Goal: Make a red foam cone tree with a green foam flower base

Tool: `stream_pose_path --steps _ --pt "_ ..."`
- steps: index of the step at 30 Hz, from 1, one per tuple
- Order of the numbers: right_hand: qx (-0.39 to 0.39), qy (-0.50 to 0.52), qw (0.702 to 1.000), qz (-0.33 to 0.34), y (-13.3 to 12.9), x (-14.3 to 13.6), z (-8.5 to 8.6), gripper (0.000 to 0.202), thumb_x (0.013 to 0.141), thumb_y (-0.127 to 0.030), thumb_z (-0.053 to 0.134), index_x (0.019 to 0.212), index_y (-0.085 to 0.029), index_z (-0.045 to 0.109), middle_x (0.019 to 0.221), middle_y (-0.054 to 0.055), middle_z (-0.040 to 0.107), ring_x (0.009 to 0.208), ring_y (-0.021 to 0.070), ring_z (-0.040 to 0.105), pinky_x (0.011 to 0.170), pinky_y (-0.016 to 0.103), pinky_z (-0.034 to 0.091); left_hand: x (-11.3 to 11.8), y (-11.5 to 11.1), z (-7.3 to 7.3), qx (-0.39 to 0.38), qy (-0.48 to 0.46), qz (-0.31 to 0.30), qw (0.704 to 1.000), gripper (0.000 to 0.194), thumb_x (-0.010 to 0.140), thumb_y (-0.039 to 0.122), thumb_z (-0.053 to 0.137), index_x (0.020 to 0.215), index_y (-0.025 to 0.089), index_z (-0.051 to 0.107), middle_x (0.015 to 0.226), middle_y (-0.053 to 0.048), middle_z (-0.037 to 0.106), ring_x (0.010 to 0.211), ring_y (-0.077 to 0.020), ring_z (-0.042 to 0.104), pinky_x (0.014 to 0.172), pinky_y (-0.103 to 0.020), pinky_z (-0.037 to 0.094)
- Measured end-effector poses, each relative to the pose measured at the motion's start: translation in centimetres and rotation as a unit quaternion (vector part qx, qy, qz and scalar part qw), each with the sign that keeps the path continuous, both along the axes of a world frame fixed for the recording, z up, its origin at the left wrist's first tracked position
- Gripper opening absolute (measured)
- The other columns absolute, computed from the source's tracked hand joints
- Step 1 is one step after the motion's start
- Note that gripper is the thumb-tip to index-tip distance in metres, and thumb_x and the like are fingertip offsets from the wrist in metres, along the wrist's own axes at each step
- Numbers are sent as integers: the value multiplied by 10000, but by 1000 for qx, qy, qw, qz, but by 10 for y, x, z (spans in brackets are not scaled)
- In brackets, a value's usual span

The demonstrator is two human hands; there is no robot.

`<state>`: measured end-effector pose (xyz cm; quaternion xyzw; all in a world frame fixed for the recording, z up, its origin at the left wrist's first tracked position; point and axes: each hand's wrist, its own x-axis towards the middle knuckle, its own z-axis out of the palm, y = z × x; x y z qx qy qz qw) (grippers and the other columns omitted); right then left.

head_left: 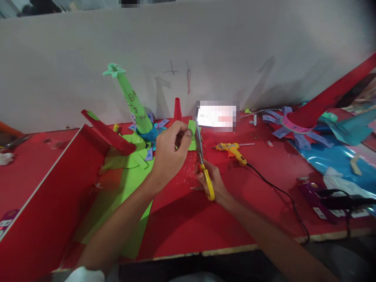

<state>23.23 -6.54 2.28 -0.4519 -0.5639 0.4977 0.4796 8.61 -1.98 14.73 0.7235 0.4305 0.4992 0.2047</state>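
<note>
Between the thumb and fingers of my left hand is a small strip of light green foam sheet. My right hand grips a pair of scissors by its yellow handles, blades pointing up and away from me. The blades stand right beside the green strip; whether they touch it I cannot tell. Tiny pale scraps lie on the red table below my hands. Left of my left hand, a larger green foam sheet lies flat, with cut green pieces at its far end.
A yellow glue gun lies to the right, its black cord trailing toward a purple power strip. A green cone with a star top, red cones and a lit screen stand near the white wall. A red divider rises at left.
</note>
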Motion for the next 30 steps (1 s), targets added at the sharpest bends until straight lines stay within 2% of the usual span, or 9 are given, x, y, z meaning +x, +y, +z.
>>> stream_pose_path --steps 4,6,9,12,19,25,30 --pt "-21 56 998 14 3 -5 -8 618 772 -822 668 909 -238 520 810 -3 527 618 120 506 398 177 495 -3 3 2 16 70 -30 997 175 959 180 546 793 218 510 665 41 532 601 -118 483 608 -290 363" --pt "-29 57 998 15 4 -4 -11 609 781 -811 677 912 -238 519 808 -13 507 606 110 478 388 175 502 -4 5 2 18 89 -32 995 178 944 156 554 783 214 504 654 47 524 592 -114 466 607 -287 354" --pt "-51 59 997 21 4 0 -10 581 789 -768 716 917 -237 518 779 -46 457 573 88 423 403 199 552 -5 6 2 20 84 -28 996 184 941 154 554 778 214 495 649 49 519 585 -114 465 601 -287 354" --pt "-69 65 995 26 2 4 -5 580 785 -760 730 916 -237 517 798 -48 453 592 94 448 427 238 598 -6 5 3 13 67 -27 997 167 950 163 542 795 216 510 658 45 534 590 -113 487 603 -285 375" --pt "-55 29 998 17 2 5 3 580 758 -739 769 858 -230 510 775 -42 458 610 107 466 430 238 597 -9 5 3 1 32 -8 999 141 966 180 538 831 221 540 744 13 596 649 -124 545 603 -279 414" --pt "-44 19 999 8 2 5 3 559 770 -728 758 838 -224 525 775 -33 463 607 105 460 411 224 577 -12 9 3 38 38 17 998 163 1002 239 579 841 220 558 749 13 608 661 -124 549 631 -279 425" --pt "-39 6 999 5 4 5 6 555 725 -696 805 802 -226 519 723 -49 446 573 98 437 398 219 557 -16 11 6 83 51 38 995 163 1017 280 606 863 227 600 808 -6 656 701 -140 573 670 -292 460"
